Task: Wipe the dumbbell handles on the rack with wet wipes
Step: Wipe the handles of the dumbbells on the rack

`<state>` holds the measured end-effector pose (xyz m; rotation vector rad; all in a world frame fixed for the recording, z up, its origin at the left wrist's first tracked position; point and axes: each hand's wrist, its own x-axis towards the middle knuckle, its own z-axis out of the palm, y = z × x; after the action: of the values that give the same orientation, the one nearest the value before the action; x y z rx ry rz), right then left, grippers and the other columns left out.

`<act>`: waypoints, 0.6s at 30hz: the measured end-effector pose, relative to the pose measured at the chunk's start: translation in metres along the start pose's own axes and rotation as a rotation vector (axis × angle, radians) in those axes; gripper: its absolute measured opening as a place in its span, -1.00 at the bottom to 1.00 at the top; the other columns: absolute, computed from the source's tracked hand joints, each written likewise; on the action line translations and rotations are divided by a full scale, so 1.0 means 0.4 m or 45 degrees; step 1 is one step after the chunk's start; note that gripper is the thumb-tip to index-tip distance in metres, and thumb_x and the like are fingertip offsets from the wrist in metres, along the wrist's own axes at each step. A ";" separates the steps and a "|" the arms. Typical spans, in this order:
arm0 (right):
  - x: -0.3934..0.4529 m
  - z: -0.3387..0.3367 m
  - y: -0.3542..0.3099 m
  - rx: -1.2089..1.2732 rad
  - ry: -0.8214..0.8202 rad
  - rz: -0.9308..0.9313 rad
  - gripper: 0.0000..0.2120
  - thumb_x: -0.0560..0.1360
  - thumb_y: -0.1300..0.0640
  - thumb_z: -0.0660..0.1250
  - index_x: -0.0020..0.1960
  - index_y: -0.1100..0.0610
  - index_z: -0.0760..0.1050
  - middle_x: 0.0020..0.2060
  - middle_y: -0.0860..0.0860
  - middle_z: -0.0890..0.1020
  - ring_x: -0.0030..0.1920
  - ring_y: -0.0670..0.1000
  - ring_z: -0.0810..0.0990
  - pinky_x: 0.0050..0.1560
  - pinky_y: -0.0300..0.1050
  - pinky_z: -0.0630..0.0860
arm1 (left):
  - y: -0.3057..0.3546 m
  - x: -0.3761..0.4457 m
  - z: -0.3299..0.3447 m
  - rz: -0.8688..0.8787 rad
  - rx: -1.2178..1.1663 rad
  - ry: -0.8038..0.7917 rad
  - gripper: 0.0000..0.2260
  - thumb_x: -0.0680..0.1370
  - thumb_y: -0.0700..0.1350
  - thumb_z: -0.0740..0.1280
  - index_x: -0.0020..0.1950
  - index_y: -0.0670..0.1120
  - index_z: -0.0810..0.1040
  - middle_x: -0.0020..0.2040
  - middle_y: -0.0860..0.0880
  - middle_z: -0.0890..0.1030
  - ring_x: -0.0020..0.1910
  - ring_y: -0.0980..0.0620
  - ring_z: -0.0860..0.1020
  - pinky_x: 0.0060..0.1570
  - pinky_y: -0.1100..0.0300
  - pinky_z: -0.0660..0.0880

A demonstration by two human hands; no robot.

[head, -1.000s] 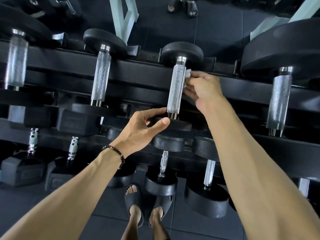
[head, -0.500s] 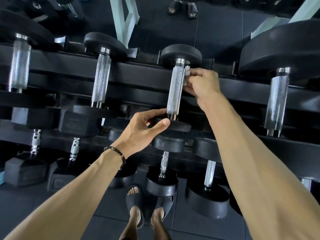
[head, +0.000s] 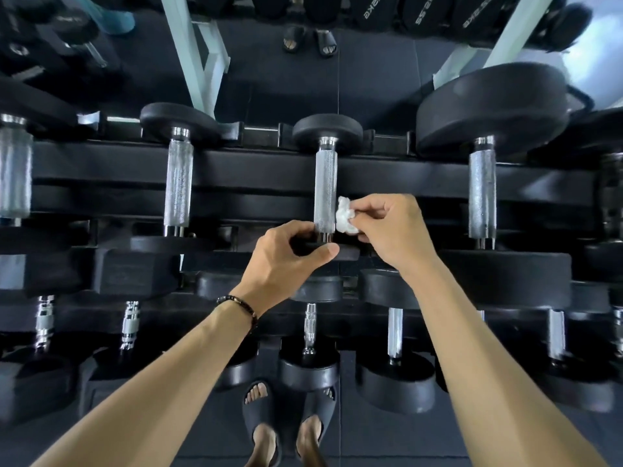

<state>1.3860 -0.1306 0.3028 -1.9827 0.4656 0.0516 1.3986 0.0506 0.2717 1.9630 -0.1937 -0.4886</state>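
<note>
1. My right hand [head: 394, 230] pinches a crumpled white wet wipe [head: 345, 217] between thumb and fingers [head: 372, 207]; the wipe touches the right side of the knurled handle [head: 325, 190], near its lower end.
2. My left hand [head: 281, 261] grips the near head [head: 344, 252] of the same dumbbell, thumb [head: 320, 255] on the near face and the other fingers curled over the top edge; these fingers hide part of the head and the handle's lower collar.
3. This dumbbell lies across the top tier of the rack [head: 263, 170], its far round head [head: 327, 131] pointing away from me.
4. Neighbouring top-tier handles: one to the left [head: 178, 187], one to the right [head: 482, 193], and one cut off at the left frame edge [head: 15, 176].
5. My left wrist carries a dark beaded bracelet [head: 237, 306].
6. Lower tiers hold further dumbbells [head: 310, 332], partly covered by my forearms and dim in shadow.
7. My feet in dark slides [head: 261, 419] stand on the dark floor below.
8. Writing: pale weight markings show on black weights at the top edge [head: 421, 15], upside down; they seem to end in "KG", though the figures are hard to make out.
9. A second pair of sandalled feet [head: 308, 40] appears beyond the rack, the legs cut off by the frame.
</note>
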 end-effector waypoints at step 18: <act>-0.084 0.097 0.051 0.046 0.379 0.092 -0.74 0.65 0.17 0.18 0.27 0.10 0.55 0.10 -0.02 0.65 0.09 -0.09 0.59 0.21 -0.11 0.52 | 0.087 0.189 -0.031 0.103 -0.176 0.556 -0.83 0.52 -0.22 0.38 -0.19 0.00 0.70 -0.28 0.16 0.66 -0.17 0.21 0.63 -0.08 0.37 0.55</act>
<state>1.3546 -0.0942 0.2761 -1.9449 0.7248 -0.2085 1.4751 0.0196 0.2885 1.8682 0.0376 -0.0131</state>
